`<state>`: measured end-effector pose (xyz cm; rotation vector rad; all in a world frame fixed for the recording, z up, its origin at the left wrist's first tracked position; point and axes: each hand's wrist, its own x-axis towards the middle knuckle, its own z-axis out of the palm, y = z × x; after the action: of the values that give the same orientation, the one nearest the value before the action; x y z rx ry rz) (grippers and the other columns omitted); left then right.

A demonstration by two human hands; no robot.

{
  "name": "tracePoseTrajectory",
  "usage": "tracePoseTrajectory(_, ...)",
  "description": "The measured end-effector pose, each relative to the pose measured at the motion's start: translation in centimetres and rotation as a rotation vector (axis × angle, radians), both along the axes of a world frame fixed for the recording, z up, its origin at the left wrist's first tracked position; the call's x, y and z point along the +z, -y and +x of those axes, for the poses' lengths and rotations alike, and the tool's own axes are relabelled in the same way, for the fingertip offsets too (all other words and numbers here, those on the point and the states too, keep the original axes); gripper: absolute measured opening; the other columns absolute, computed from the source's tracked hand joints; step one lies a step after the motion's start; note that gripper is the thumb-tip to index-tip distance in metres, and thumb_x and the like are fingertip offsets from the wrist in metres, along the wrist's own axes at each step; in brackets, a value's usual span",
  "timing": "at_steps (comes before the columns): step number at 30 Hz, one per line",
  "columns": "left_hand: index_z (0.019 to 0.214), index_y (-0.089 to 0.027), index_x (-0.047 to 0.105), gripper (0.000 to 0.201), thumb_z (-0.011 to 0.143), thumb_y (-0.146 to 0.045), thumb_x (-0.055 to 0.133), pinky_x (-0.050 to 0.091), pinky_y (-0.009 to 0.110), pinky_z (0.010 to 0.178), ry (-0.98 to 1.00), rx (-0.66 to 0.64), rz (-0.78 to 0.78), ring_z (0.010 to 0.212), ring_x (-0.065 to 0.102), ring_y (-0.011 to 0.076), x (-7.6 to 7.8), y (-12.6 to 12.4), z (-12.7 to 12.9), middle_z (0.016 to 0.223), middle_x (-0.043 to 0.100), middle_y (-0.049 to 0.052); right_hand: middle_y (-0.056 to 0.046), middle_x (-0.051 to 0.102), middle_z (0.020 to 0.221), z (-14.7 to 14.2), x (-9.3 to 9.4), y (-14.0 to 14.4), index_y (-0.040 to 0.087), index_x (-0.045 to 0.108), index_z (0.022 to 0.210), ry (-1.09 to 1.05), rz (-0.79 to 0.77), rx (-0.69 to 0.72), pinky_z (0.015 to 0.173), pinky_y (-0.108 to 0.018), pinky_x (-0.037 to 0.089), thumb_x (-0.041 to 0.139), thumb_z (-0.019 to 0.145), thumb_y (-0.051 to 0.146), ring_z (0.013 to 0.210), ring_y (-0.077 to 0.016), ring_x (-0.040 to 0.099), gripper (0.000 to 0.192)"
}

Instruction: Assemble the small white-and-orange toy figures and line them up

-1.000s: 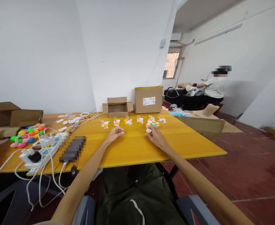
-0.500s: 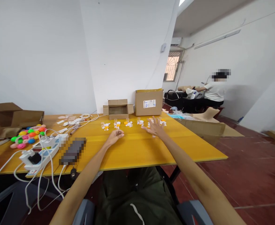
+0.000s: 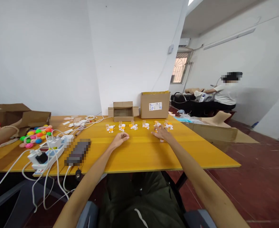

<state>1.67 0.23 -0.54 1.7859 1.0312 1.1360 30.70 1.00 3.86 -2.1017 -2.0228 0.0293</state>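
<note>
My right hand [image 3: 163, 133] reaches over a group of small white and orange plastic parts [image 3: 157, 123], fingers apart and pointing down. Its fingers partly cover those parts, so contact is unclear. A small clear piece [image 3: 161, 140] lies just below this hand. My left hand [image 3: 120, 139] rests on the table, loosely curled, with nothing visible in it. Beyond it, similar groups of parts stand in a row, each with a small clear cup: one group [image 3: 110, 129] at the left, another [image 3: 134, 127] mid-row, and one [image 3: 169, 126] right of my right hand.
An open cardboard box [image 3: 122, 118] and a taller carton [image 3: 155, 106] stand behind the row. Left are a phone [image 3: 79, 152], a power strip [image 3: 55, 155] with cables, and colourful balls [image 3: 38, 135]. A co-worker's arm [image 3: 3, 134] reaches in; another person [image 3: 226, 93] sits far right.
My right hand has lowered toward the parts, its fingers less spread. My left hand stays in place. At the left, the co-worker's arm has come further in, near colourful balls. The view has shifted slightly left.
</note>
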Motion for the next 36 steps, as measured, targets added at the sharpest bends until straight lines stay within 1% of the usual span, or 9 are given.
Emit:
tracePoseTrajectory(5,0.079,-0.018,0.069,0.016,0.077,-0.034,0.07,0.053,0.032,0.08,-0.079,0.03,0.066,0.078,0.066,0.0178,-0.1,-0.3,-0.1,0.08,0.071,0.002,-0.01,0.052,0.137,0.6,0.4,0.7,0.029,0.062,0.115,-0.027,-0.061,-0.026,0.094,-0.051,0.049,0.05,0.088,0.042,0.126,-0.0346,0.051,0.032)
tracePoseTrajectory(9,0.077,-0.02,0.067,0.009,0.081,-0.027,0.064,0.052,0.032,0.077,-0.227,0.143,0.15,0.077,0.064,0.0186,0.0,-0.1,-0.5,0.077,0.069,0.002,-0.011,0.051,0.138,1.3,0.5,1.0,0.028,0.061,0.116,-0.016,-0.099,-0.05,0.095,-0.052,0.048,0.05,0.087,0.036,0.13,-0.0352,0.047,0.032)
tracePoseTrajectory(13,0.077,-0.022,0.064,0.006,0.083,-0.019,0.061,0.05,0.034,0.086,-0.432,0.302,0.267,0.09,0.063,0.0215,0.0,0.4,-1.1,0.086,0.066,0.004,-0.01,0.049,0.141,2.0,0.3,0.8,0.029,0.06,0.119,0.009,-0.102,-0.023,0.098,-0.053,0.046,0.052,0.087,0.05,0.134,-0.0378,0.042,0.038)
tracePoseTrajectory(16,0.085,-0.022,0.064,0.005,0.084,-0.019,0.06,0.048,0.038,0.092,-0.518,0.4,0.316,0.101,0.061,0.0246,-0.2,0.4,-1.6,0.097,0.064,0.007,-0.01,0.052,0.138,2.5,0.1,0.6,0.031,0.061,0.119,0.0,-0.09,0.016,0.097,-0.055,0.046,0.05,0.086,0.062,0.132,-0.0386,0.046,0.046)
tracePoseTrajectory(20,0.101,-0.022,0.063,0.019,0.083,-0.018,0.06,0.045,0.041,0.099,-0.577,0.52,0.346,0.109,0.056,0.0281,-0.5,0.2,-2.5,0.112,0.058,0.01,-0.012,0.051,0.142,2.8,0.0,0.4,0.032,0.062,0.123,-0.02,-0.081,0.038,0.097,-0.062,0.045,0.044,0.086,0.069,0.13,-0.0416,0.047,0.056)
tracePoseTrajectory(23,0.114,-0.022,0.061,0.033,0.081,-0.019,0.062,0.043,0.044,0.101,-0.614,0.621,0.328,0.113,0.054,0.0307,-0.4,0.0,-3.2,0.123,0.053,0.013,-0.011,0.051,0.143,2.9,0.0,0.4,0.034,0.061,0.127,-0.025,-0.074,0.039,0.098,-0.064,0.043,0.041,0.086,0.074,0.132,-0.0429,0.046,0.061)
tracePoseTrajectory(27,0.13,-0.022,0.054,0.048,0.082,-0.022,0.061,0.041,0.049,0.101,-0.675,0.718,0.241,0.12,0.05,0.035,-0.1,0.0,-3.7,0.138,0.046,0.017,-0.01,0.051,0.144,2.8,0.2,0.5,0.035,0.06,0.13,-0.018,-0.056,0.047,0.1,-0.064,0.042,0.039,0.085,0.076,0.133,-0.0426,0.046,0.064)
tracePoseTrajectory(33,0.142,-0.025,0.046,0.059,0.085,-0.029,0.059,0.04,0.054,0.1,-0.687,0.743,0.133,0.13,0.044,0.042,0.2,-0.2,-3.7,0.155,0.032,0.02,-0.009,0.05,0.145,2.5,0.3,1.0,0.035,0.058,0.133,0.047,0.019,0.057,0.105,-0.064,0.037,0.04,0.088,0.07,0.135,-0.0399,0.043,0.06)
tracePoseTrajectory(36,0.141,-0.026,0.049,0.055,0.086,-0.032,0.056,0.04,0.055,0.1,-0.694,0.737,0.114,0.129,0.045,0.0425,0.1,-0.5,-3.6,0.157,0.032,0.02,-0.009,0.05,0.146,2.1,0.4,1.4,0.033,0.057,0.133,0.114,0.157,0.113,0.111,-0.066,0.027,0.047,0.088,0.067,0.139,-0.0396,0.036,0.057)
